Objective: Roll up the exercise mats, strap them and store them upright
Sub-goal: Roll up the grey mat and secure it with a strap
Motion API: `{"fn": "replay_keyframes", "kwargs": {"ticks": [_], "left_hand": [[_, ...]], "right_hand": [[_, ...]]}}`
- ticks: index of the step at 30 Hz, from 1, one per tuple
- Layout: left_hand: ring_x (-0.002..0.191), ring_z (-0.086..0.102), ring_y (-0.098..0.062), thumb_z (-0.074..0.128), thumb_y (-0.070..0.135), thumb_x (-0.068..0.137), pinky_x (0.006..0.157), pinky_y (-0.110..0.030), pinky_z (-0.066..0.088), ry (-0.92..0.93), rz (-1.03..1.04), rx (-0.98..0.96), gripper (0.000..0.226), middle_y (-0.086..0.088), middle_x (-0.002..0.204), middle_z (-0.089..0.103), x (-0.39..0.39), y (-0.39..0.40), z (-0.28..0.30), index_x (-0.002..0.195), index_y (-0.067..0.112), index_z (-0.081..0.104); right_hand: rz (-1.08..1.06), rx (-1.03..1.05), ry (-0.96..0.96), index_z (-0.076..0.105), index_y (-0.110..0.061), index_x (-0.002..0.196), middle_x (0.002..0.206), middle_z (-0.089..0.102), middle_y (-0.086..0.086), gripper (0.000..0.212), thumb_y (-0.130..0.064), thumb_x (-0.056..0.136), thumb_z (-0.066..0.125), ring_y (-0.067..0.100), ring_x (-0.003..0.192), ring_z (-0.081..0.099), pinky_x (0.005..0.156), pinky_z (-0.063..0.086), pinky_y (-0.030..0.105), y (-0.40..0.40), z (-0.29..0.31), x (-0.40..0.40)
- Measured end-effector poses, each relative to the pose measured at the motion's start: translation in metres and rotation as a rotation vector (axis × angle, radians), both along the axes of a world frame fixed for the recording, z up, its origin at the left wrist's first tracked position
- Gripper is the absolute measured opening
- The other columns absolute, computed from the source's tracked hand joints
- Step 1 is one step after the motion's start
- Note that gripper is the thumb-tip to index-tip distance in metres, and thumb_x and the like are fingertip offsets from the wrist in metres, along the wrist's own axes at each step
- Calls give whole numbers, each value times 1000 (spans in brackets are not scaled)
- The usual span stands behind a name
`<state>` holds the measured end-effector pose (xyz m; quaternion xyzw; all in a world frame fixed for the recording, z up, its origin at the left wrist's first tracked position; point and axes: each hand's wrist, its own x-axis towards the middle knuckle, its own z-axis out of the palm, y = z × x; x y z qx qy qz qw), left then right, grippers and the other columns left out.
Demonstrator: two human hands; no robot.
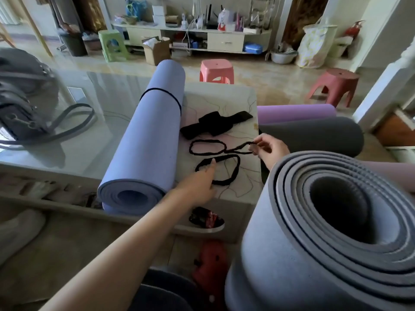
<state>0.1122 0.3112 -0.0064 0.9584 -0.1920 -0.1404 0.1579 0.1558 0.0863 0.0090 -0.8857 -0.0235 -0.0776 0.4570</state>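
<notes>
Your right hand pinches one end of a black elastic loop between thumb and fingers; the loop is twisted into a figure-eight and the rest of it lies flat on the table. Your left hand reaches across with fingers extended, the fingertips pressing on a second black loop that lies just below the first. A wider black strap sits bunched on the table beyond both loops.

A rolled blue mat lies lengthwise on the table to the left of the loops, already bound near its far end by a thin dark band. A rolled grey-blue mat fills the lower right, its open spiral end facing you; it leans close against your right forearm. Behind it, a dark grey rolled mat and a purple rolled mat lie off the table's right edge.

A dark handbag rests on the table's far left. Two pink stools stand on the floor beyond
</notes>
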Motion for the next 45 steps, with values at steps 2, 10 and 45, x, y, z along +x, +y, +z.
{"fn": "replay_keyframes", "kwargs": {"ticks": [2,10,45], "left_hand": [[141,31,-25,53,27,97,107,-33,34,-12,62,-119,87,-5,162,11,-3,0,10,153,23,-14],[107,55,-7,68,21,88,96,-31,40,22,145,-1036,24,6,112,63,-54,-44,87,112,23,63],[59,44,-1,74,51,74,74,-33,23,-627,77,-650,47,6,47,38,-195,-36,125,51,13,59]], "right_hand": [[-47,171,-104,61,-18,87,81,70,-2,7,-18,95,60,13,72,64,74,51,19,1,22,-18],[181,381,161,66,-15,91,91,72,7,11,-20,95,57,22,89,68,84,53,35,-29,116,-107],[131,-209,-259,67,-14,86,84,65,-5,51,-59,65,77,14,81,62,73,51,33,-59,115,-313]]}}
